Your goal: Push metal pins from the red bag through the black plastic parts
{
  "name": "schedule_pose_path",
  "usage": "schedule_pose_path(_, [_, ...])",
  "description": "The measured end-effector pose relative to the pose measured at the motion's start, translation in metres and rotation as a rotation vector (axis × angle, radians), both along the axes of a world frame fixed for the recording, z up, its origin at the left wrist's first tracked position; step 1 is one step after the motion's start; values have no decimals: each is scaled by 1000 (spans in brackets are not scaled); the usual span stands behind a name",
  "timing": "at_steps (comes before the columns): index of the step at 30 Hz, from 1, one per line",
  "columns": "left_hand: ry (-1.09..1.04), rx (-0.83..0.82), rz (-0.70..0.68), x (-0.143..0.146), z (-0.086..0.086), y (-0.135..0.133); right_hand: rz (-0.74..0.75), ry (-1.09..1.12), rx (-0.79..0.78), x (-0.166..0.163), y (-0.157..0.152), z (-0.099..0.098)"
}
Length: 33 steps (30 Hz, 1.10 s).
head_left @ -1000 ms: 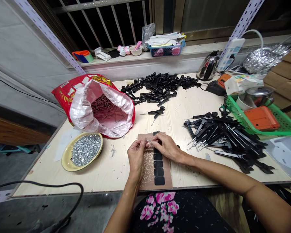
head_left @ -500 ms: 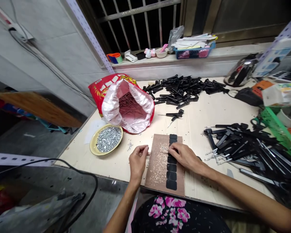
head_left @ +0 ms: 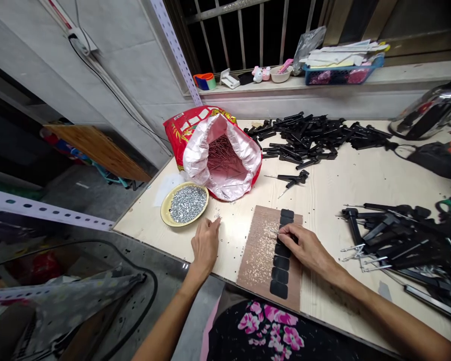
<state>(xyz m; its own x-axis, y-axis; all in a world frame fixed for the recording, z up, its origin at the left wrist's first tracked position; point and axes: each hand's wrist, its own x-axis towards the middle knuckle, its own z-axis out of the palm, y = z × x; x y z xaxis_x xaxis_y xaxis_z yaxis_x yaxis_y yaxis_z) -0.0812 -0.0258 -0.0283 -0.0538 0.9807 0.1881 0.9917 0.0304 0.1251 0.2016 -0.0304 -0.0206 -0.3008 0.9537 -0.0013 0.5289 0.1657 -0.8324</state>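
My left hand (head_left: 206,244) is at the table beside the yellow bowl, fingers pinched together next to a few small silver pieces (head_left: 218,212). Whatever those fingertips hold, if anything, is too small to make out. Small shiny metal pieces (head_left: 188,204) fill the bowl (head_left: 166,216). My right hand (head_left: 298,244) rests over a brown board (head_left: 293,301), closed on a thin silver metal piece (head_left: 274,231) whose end sticks out to the left. Under and around that hand, a column of black rounded squares (head_left: 281,262) lies along the board. Pale specks (head_left: 257,255) mark the board's surface.
Behind the bowl, a red bag (head_left: 180,131) lies open with many thin reddish rods (head_left: 225,158) inside. Black plastic parts (head_left: 304,133) are heaped at the back; more, with metal rods, are piled at right (head_left: 394,240). A metal kettle (head_left: 424,113) stands back right.
My left hand has moved from beside the board leftwards to the loose silver pieces near the bowl. My right hand stays over the board. The whole view has shifted to the left.
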Motion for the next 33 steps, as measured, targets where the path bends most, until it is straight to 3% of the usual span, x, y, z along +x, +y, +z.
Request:
schedule_pose_path(5, [74, -55, -69, -5, -10, 26, -17, 25, 17, 0, -2, 3])
schedule_pose_path(8, [95, -83, -123, -7, -13, 31, -16, 39, 15, -1, -3, 5])
schedule_pose_path(12, [13, -79, -89, -8, -11, 32, -27, 67, 30, -4, -2, 6])
schedule_pose_path(14, [-189, -13, -63, -6, -8, 32, -33, 78, 58, -8, -1, 8])
schedule_pose_path(17, [-748, 26, 15, 6, 0, 30, -32, 87, 118, -18, 2, 13])
schedule_pose_path(20, [-1433, -200, 146, 28, 12, 27, -15, 89, 197, -30, 7, 21])
schedule_pose_path(23, [-1844, -378, 178, 53, 23, 23, -22, 14, 283, -40, 12, 28])
schedule_pose_path(26, [-1949, -409, 150, 71, 29, 20, -37, -115, 331, -43, 14, 31])
schedule_pose_path(33, [-1950, -396, 104, 84, 28, 20, -63, -311, 396, -37, 11, 34])
